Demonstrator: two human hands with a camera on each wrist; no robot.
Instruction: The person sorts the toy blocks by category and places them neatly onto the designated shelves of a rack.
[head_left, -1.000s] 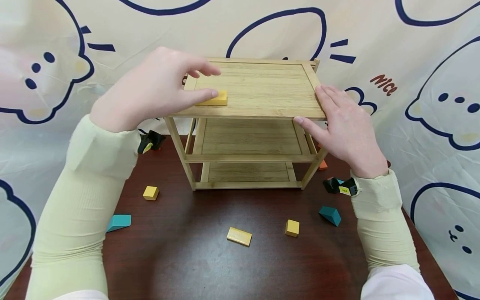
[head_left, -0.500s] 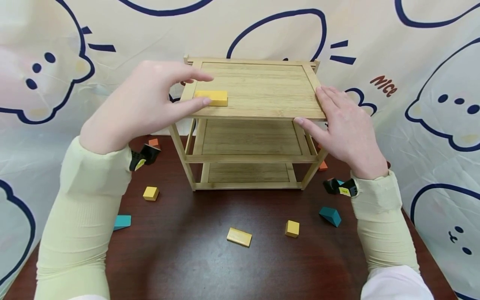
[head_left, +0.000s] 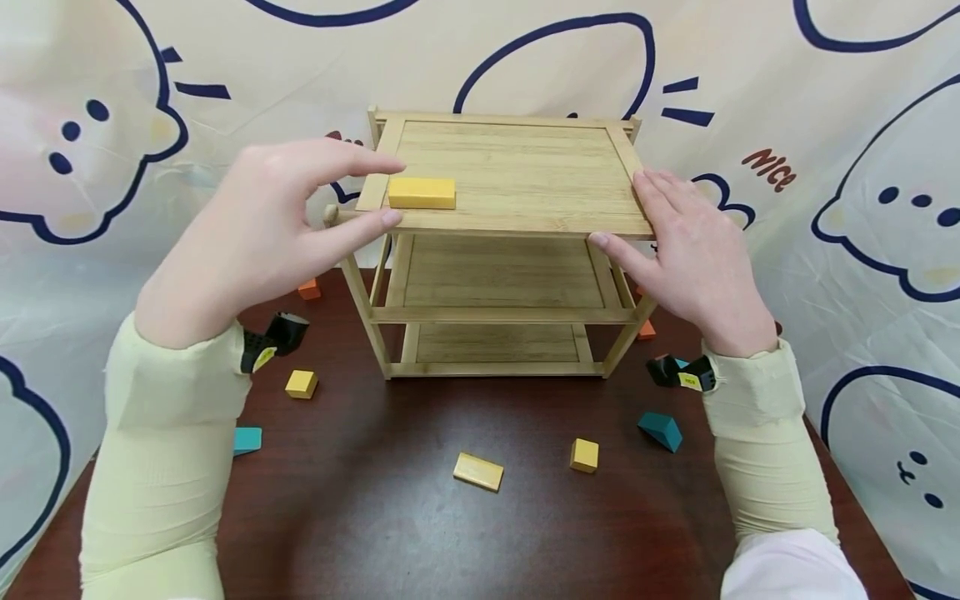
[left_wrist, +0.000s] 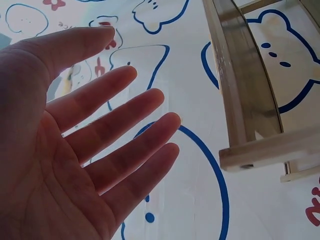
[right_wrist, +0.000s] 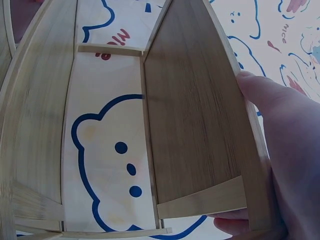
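Note:
A three-tier wooden shelf [head_left: 517, 179] stands on the dark table. On its top board, near the left end, lies a yellow rectangular block [head_left: 422, 193]. My left hand [head_left: 247, 225] is beside that end, fingers extended and thumb spread, holding nothing. The left wrist view shows its palm [left_wrist: 65, 165] and straight fingers apart from the shelf. My right hand [head_left: 693, 250] grips the right end of the top board. Its thumb lies along the front edge and its fingers lie over the side. In the right wrist view the thumb [right_wrist: 265, 92] touches the board's edge.
On the table [head_left: 360, 533] lie a flat wooden-coloured block [head_left: 478, 472], two yellow cubes, one at left [head_left: 302, 384] and one at right [head_left: 584, 456], and teal blocks, one at left [head_left: 247, 440] and a wedge [head_left: 661, 431]. Orange blocks [head_left: 309, 289] sit farther back. A printed cloth [head_left: 300, 67] hangs behind.
My left hand has drawn back left and down from the yellow block, which stays on the top board and is now fully visible. My right hand has kept its place.

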